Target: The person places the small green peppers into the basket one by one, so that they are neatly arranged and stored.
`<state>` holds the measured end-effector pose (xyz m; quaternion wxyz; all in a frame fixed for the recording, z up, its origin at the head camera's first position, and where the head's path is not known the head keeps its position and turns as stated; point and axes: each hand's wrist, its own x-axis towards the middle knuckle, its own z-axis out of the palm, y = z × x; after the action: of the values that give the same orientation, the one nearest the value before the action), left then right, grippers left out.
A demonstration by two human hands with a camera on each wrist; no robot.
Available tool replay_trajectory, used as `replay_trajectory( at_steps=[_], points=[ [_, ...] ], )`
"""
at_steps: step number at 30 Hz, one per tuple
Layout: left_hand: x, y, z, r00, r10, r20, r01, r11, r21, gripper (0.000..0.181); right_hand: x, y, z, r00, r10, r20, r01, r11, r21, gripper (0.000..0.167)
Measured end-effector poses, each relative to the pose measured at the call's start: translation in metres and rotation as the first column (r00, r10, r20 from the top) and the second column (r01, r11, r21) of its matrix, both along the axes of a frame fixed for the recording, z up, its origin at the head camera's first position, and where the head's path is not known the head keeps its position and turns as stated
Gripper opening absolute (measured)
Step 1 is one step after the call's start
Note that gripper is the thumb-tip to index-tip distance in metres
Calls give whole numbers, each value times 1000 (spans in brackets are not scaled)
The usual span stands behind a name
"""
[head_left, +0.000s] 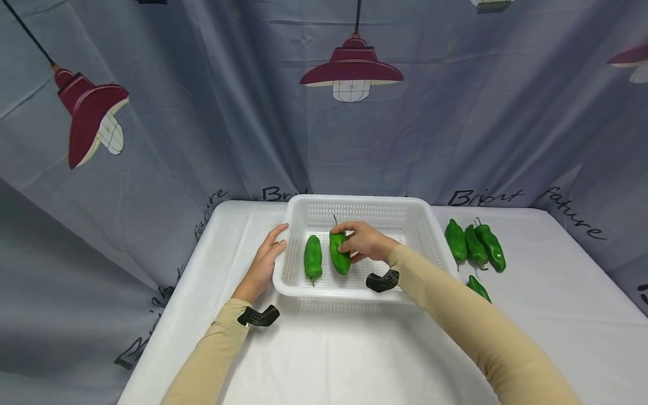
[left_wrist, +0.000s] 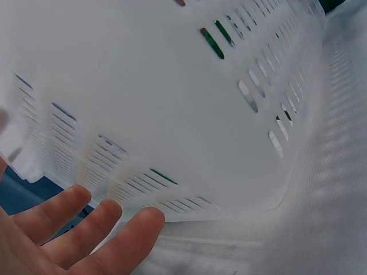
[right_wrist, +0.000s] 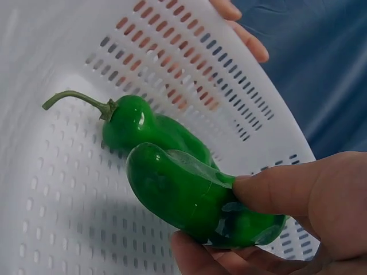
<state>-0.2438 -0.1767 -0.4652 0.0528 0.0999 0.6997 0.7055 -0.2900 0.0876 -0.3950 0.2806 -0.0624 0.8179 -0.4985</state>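
Note:
My right hand (head_left: 368, 241) pinches a green pepper (head_left: 338, 254) between thumb and fingers, inside a white plastic basket (head_left: 334, 292). The held pepper (right_wrist: 183, 197) looks smooth and glossy in the right wrist view, its lower end partly covered by the hand. Beside it on the basket floor lies another green pepper (head_left: 313, 257), its curved stem toward me. At the basket's left wall, my left hand (head_left: 260, 267) touches the rim with its fingers extended. The left wrist view shows those fingers (left_wrist: 129, 240) along the outside of the slotted wall.
Several green peppers (head_left: 476, 246) lie on the white-covered table (head_left: 324, 360) to the right of the basket. One more pepper (head_left: 478, 288) sits nearer, partly behind the right sleeve (head_left: 471, 332). A grey curtain (head_left: 243, 101) hangs behind the table.

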Motion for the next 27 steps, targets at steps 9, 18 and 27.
replay_trajectory(
  at_steps=[9,18,27],
  points=[
    [0,1,-3,1000,19,-13,-19,1000,-14,50,-5,-8,-5,1000,1,16,-1,1000,9,53],
    [-1,1,-1,1000,23,-13,-23,1000,-1,50,-14,-12,-14,999,-12,41,11,1000,20,52],
    [-1,1,-1,1000,27,-6,-27,1000,-10,50,-15,-19,-19,998,42,50,-45,997,55,51]
  ],
)
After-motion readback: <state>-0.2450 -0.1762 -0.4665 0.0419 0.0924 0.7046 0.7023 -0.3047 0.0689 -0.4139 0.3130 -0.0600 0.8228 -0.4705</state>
